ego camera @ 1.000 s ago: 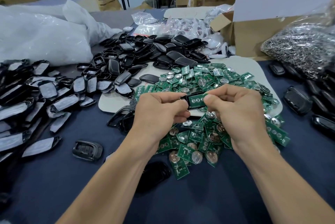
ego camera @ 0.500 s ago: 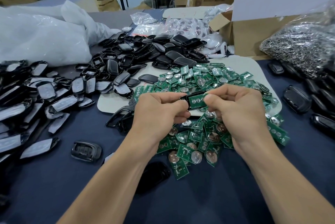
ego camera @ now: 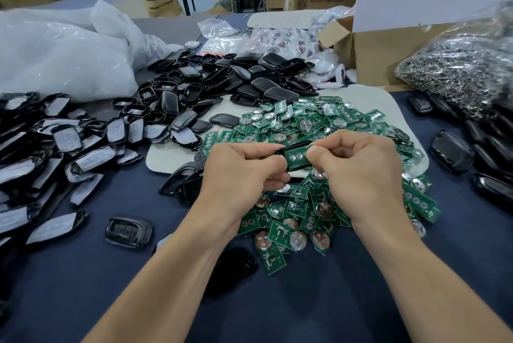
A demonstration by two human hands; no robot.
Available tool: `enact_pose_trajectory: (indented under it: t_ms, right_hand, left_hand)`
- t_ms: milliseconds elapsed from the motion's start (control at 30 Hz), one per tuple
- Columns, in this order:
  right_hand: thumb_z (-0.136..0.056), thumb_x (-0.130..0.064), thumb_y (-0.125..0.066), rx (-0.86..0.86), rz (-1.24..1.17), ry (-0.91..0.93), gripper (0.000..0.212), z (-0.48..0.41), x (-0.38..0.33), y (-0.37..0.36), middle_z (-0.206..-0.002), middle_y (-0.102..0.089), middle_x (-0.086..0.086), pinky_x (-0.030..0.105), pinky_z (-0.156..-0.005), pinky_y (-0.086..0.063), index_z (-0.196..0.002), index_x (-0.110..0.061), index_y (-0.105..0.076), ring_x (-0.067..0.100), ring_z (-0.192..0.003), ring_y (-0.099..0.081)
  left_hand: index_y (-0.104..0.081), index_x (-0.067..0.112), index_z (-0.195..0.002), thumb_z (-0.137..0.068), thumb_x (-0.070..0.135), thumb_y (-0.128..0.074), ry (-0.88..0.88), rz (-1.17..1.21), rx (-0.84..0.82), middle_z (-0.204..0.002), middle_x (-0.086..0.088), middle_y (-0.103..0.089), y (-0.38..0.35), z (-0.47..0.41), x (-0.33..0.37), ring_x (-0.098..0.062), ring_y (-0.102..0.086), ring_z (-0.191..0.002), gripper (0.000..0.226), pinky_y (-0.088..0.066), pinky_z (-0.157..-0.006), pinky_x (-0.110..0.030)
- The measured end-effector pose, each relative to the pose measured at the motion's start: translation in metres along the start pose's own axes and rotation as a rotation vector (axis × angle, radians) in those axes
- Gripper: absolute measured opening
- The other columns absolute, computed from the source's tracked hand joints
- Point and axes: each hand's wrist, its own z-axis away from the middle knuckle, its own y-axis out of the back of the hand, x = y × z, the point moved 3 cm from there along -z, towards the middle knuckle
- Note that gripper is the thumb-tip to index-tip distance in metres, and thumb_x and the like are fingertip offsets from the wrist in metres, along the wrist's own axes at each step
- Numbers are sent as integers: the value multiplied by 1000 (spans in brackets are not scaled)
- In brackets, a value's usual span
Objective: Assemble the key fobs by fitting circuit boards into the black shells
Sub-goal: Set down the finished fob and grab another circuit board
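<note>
Both hands grip one black shell (ego camera: 298,158), left hand (ego camera: 244,173) steadying, right hand (ego camera: 358,167) thumbing in its circuit board (ego camera: 297,156). Uneven thumb pressure could seat that board crooked or pop it loose.

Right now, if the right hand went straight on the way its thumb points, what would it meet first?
The right hand points its thumb left and pinches the black shell with the circuit board in it. Next, probably the left hand, gripping the shell's other end.

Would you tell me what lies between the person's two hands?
Head view: a black shell holding a green circuit board, pinched by left hand and right hand.
</note>
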Motion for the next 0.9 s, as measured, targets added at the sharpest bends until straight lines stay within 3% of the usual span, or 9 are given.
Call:
enact_pose_trajectory:
  t_ms: [167,367,533,633,700,800,900]
  right_hand:
    - [-80,-20,-85,58,70,50,22,4,-2,0,-58,-69,-15,13,-50,-45,-63,-30,-74,4,-53,-63]
    - [-77,-28,-89,39,81,103,14,10,-8,-2,-62,-70,-21,14,-55,-51,-72,-32,-77,1,-58,-68]
    - [-73,-41,-90,108,131,102,28,10,-5,0,-57,-68,-13,15,-43,-41,-77,-28,-65,5,-41,-56]
    - [-75,-58,-80,58,188,66,26,9,-1,0,-68,-70,-20,14,-50,-42,-85,-36,-70,-1,-55,-63]
    - [-84,-45,-79,-60,39,19,7,5,3,-4,-68,-71,-21,16,-54,-44,-87,-40,-75,0,-56,-64]
    - [-87,-16,-80,-146,-157,-17,20,3,6,-8,-58,-69,-5,18,-48,-43,-82,-35,-79,9,-47,-58]
    - [-84,-12,-81,-152,-173,-24,26,3,6,-6,-59,-71,-2,20,-48,-45,-80,-38,-79,10,-46,-59]
  left_hand:
    - [-79,18,-87,-83,0,-82,-31,-4,3,-73,-9,-78,0,1,-1,-23,-78,-67,18,-63,-64,-27]
    - [-79,25,-74,-78,4,-88,-72,-52,57,-72,-6,-79,2,2,2,-21,-76,-62,23,-61,-59,-26]
    - [-82,30,-68,-78,2,-87,-104,-65,45,-70,-6,-78,1,3,6,-19,-74,-58,31,-60,-57,-25]
    - [-84,28,-70,-79,0,-85,-80,-10,39,-69,-8,-77,4,1,7,-18,-73,-56,29,-59,-57,-24]
    - [-84,29,-72,-80,1,-84,-63,-21,-9,-70,-8,-77,6,0,6,-17,-72,-57,29,-60,-58,-24]
    - [-83,36,-80,-84,15,-80,-124,-227,-82,-72,-2,-78,4,2,5,-18,-75,-63,21,-65,-65,-36]
    - [-78,45,-88,-83,34,-69,-253,-506,-80,-69,6,-76,-1,4,6,-24,-74,-66,14,-64,-65,-49]
